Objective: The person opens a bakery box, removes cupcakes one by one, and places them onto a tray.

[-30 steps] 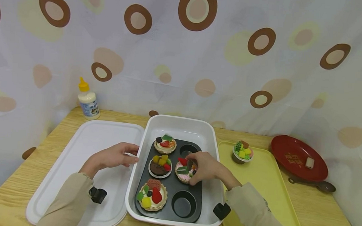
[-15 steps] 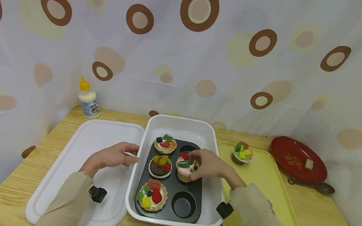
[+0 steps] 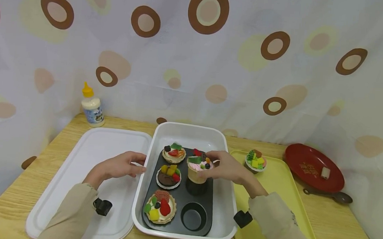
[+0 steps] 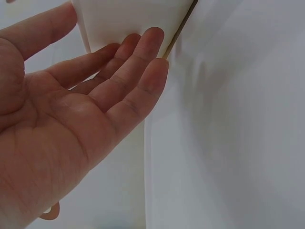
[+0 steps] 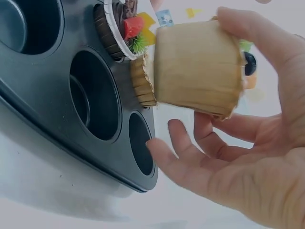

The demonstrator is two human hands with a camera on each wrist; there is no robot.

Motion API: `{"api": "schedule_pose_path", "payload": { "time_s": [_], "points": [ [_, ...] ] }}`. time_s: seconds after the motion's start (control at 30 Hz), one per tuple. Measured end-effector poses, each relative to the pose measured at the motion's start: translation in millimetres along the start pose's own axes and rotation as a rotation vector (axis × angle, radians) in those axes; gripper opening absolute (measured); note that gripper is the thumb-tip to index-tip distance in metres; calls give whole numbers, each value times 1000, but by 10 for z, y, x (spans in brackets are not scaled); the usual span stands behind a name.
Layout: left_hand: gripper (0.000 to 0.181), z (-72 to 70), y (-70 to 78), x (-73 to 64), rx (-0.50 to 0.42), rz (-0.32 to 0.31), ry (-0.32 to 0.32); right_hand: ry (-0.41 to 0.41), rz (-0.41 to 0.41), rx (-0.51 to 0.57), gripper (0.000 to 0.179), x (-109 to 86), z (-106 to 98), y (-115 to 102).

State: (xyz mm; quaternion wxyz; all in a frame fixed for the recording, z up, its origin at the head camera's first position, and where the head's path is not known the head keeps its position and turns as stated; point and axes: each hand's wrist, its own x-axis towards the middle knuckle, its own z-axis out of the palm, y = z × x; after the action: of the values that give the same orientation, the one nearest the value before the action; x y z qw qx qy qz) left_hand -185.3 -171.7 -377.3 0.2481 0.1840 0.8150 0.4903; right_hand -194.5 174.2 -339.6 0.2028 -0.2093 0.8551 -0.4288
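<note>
My right hand (image 3: 227,168) pinches a cupcake (image 3: 197,173) with pink cream and fruit on top, held above the right middle cup of a dark muffin tin (image 3: 179,207). In the right wrist view the cupcake's tan paper side (image 5: 198,67) shows between thumb and fingers, lifted off the tin. The tin lies in a white deep tray (image 3: 219,225). Its left column bears a cream tart (image 3: 174,154), a chocolate cupcake (image 3: 166,179) and a strawberry tart (image 3: 163,208). My left hand (image 3: 121,165) has relaxed fingers at the deep tray's left wall, fingertips touching or very near it.
A flat white tray (image 3: 69,192) lies on the left, with a glue bottle (image 3: 93,109) behind it. On the right, a yellow tray (image 3: 282,200) carries another cupcake (image 3: 255,161). Beyond are a red plate (image 3: 303,157) with a small pale block (image 3: 325,173) and a dark spoon (image 3: 341,197).
The pink cupcake has risen out of its cup in my right hand, leaving the dark cup showing beneath it. My left hand stays at the tray's wall.
</note>
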Motion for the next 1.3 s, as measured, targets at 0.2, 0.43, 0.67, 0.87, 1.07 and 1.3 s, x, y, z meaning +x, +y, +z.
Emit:
{"api": "schedule_pose_path", "payload": {
  "time_s": [0.2, 0.43, 0.67, 0.87, 1.07, 1.3],
  "points": [
    [48, 11, 12, -3, -5, -12, 2, 43, 75, 177, 67, -59, -94, 23],
    [48, 7, 4, -11, 0, -10, 3, 79, 57, 139, 67, -190, -273, 69],
    [49, 14, 0, -1, -7, -7, -2, 106, 56, 113, 63, -364, -470, 156],
    [49, 14, 1, 1, -8, -12, -1, 130, 66, 118, 55, -521, -652, 297],
    [49, 11, 2, -7, -10, -14, -5, 169, 106, 128, 52, -706, -831, 481],
    [50, 6, -8, -1, -7, -14, -9, 204, 151, 54, 58, -888, -1004, 677]
  ]
}}
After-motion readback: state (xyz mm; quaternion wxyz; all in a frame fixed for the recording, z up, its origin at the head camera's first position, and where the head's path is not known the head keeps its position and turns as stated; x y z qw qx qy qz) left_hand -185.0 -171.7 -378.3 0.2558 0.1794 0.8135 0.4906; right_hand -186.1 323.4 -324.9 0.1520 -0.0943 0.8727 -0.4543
